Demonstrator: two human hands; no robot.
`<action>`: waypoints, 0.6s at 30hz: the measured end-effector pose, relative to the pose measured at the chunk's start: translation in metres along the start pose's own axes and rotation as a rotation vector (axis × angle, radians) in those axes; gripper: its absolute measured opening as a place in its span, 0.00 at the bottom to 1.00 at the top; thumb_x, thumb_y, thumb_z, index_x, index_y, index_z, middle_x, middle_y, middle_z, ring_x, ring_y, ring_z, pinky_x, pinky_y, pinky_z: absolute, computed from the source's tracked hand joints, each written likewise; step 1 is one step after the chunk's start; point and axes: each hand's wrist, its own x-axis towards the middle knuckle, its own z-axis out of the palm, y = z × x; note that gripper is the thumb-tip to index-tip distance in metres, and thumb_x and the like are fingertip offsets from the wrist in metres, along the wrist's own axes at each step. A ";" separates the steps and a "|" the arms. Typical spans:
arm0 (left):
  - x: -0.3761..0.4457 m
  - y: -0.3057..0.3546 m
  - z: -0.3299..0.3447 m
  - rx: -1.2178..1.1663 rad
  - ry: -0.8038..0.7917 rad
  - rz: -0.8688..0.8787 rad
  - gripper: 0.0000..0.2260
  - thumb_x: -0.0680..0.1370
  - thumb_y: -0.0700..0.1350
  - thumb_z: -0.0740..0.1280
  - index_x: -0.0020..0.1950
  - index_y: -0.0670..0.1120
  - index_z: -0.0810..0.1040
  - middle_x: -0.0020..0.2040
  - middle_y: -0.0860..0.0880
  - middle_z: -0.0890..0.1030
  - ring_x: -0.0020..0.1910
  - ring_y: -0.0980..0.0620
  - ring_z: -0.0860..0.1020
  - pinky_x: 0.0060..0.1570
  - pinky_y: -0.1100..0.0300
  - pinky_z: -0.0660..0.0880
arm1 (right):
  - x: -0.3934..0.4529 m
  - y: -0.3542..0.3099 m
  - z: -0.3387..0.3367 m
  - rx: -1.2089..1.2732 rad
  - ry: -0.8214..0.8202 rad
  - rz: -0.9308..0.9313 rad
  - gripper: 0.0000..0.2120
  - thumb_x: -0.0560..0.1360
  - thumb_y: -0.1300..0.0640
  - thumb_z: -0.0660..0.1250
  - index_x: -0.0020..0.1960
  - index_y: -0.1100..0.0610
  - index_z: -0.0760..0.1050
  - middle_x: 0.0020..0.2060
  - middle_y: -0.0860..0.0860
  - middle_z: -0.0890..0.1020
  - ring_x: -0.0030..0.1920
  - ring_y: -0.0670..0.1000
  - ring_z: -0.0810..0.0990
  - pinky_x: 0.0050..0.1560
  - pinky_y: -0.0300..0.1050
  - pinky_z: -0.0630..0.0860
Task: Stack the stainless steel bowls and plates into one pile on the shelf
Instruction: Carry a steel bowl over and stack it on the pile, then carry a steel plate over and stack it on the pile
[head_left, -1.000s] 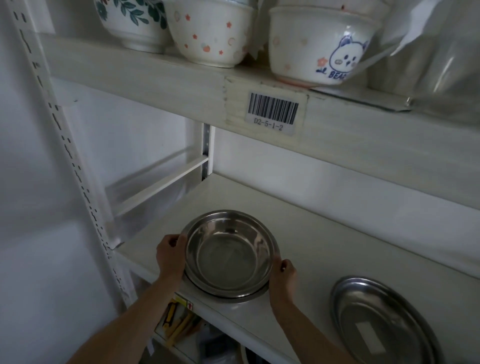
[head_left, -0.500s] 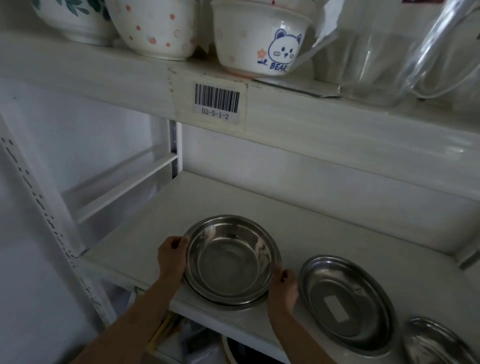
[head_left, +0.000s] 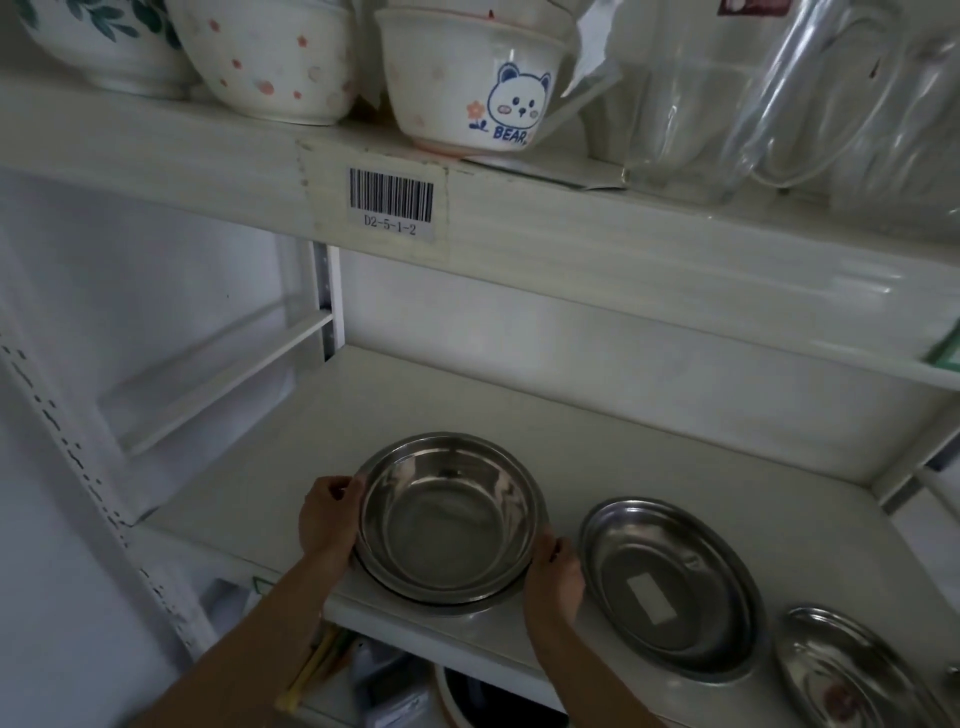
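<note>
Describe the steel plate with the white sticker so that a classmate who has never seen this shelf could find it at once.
Look at the lower white shelf, under the ledge carrying the barcode label. Right of the steel bowls gripped by both hands lies a shallow oval steel plate. Only it has a white rectangular sticker in its middle; the plate farther right has none.

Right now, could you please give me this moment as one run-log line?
left hand: on bowl stack rim | right hand: on opposite rim | plates: two, unstacked, right of bowls | pile: incomplete

Dim, grey light, soft glare inside the steel bowl (head_left: 447, 519), edges bend from the wide lens, corners slightly blurred.
</note>
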 end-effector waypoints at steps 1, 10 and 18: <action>-0.001 0.003 -0.001 0.024 0.023 0.007 0.16 0.76 0.51 0.68 0.57 0.41 0.78 0.52 0.43 0.81 0.51 0.42 0.80 0.51 0.52 0.75 | -0.002 0.001 -0.002 -0.012 -0.009 0.006 0.15 0.82 0.55 0.55 0.40 0.61 0.70 0.36 0.59 0.76 0.43 0.61 0.78 0.43 0.50 0.68; -0.069 0.070 0.017 -0.084 0.027 0.397 0.10 0.78 0.45 0.66 0.58 0.44 0.76 0.54 0.49 0.75 0.47 0.54 0.76 0.42 0.68 0.70 | -0.022 0.029 -0.020 -0.045 -0.006 0.002 0.21 0.81 0.48 0.55 0.46 0.62 0.79 0.43 0.61 0.84 0.47 0.62 0.82 0.46 0.50 0.74; -0.165 0.064 0.073 -0.194 -0.385 0.401 0.13 0.75 0.58 0.66 0.52 0.50 0.77 0.41 0.54 0.82 0.41 0.55 0.81 0.43 0.61 0.77 | -0.047 0.056 -0.068 -0.043 -0.084 0.049 0.20 0.81 0.45 0.55 0.44 0.56 0.79 0.38 0.53 0.83 0.45 0.59 0.83 0.47 0.50 0.76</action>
